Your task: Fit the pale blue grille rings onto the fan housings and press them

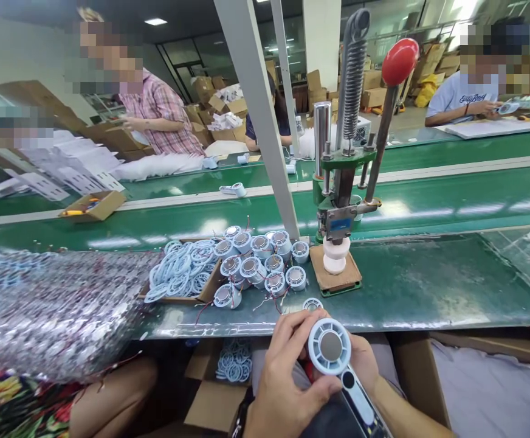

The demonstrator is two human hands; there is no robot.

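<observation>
A light-blue handheld fan [330,347], with a round slotted head and a grey disc at its centre, is held just in front of the bench edge. My left hand [287,371] closes on the left side of the head, thumb at its lower rim. From the right, my right hand [366,365] wraps behind the fan; its fingers are mostly hidden. The open handle [360,401] slants down to the lower right, showing a circuit board. Just beyond my fingers sits a round motor housing [313,304], and several similar wired housings [252,267] are heaped farther back.
A hand press [340,222] with a red-knobbed lever stands at the back right. Left are a box of blue rings [185,271] and bubble wrap [64,304]. A frame post [265,115] rises mid-bench. An open carton [422,389] is at lower right. Co-workers sit and stand across the line.
</observation>
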